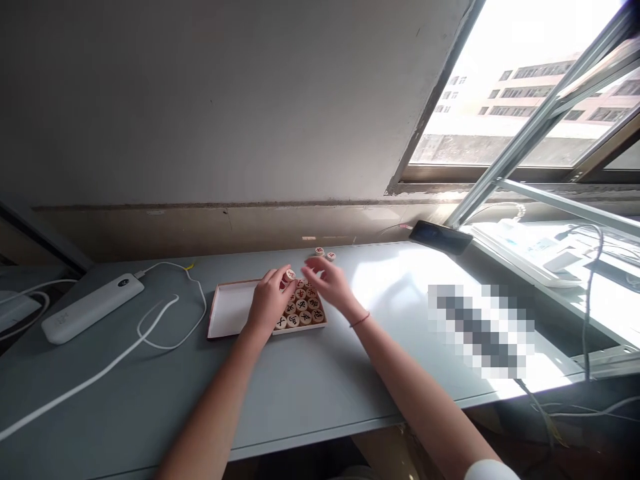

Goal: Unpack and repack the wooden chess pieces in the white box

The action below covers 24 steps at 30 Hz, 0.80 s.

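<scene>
A shallow rectangular box lies on the grey desk, its right part filled with round wooden chess pieces bearing red or black characters. My left hand rests over the box and pinches one round piece between thumb and fingertips. My right hand hovers just right of that piece with fingers spread and nothing in it. Two more loose pieces sit on the desk behind the box.
A white power bank with a looping white cable lies at the left. A dark phone rests near the window sill. White devices and cables sit at the right under the open window. The desk's front edge runs across below.
</scene>
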{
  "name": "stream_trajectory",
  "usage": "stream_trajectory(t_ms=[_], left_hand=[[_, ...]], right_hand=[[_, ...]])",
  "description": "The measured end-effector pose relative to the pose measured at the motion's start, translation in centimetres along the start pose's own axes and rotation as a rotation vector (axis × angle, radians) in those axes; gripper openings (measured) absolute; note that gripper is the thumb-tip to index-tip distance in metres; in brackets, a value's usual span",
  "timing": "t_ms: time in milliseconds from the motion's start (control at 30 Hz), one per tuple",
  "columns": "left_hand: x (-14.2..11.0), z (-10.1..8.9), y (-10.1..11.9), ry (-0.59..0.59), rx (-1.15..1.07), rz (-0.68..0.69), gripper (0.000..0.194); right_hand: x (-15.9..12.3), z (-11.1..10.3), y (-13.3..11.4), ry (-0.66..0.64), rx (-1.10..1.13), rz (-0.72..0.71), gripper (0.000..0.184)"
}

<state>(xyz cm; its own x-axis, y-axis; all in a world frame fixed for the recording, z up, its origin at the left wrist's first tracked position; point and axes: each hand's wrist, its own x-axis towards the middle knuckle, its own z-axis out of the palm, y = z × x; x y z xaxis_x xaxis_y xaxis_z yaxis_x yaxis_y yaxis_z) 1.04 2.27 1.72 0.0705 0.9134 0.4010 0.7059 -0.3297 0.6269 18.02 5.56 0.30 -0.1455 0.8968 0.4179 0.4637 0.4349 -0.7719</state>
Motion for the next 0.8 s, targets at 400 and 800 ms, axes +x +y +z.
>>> stream_trajectory(t_ms=[400, 800], left_hand=[[0.2, 0.4, 0.3, -0.005, -0.009, 0.044, 0.041], [11.0, 7.7, 0.7, -0.356, 0.238, 0.029, 0.040]], right_hand=[[1.0, -0.6, -0.1, 0.128, 0.167, 0.124, 0.023], [3.7, -2.2, 8.9, 0.181, -0.480, 0.252, 0.015]])
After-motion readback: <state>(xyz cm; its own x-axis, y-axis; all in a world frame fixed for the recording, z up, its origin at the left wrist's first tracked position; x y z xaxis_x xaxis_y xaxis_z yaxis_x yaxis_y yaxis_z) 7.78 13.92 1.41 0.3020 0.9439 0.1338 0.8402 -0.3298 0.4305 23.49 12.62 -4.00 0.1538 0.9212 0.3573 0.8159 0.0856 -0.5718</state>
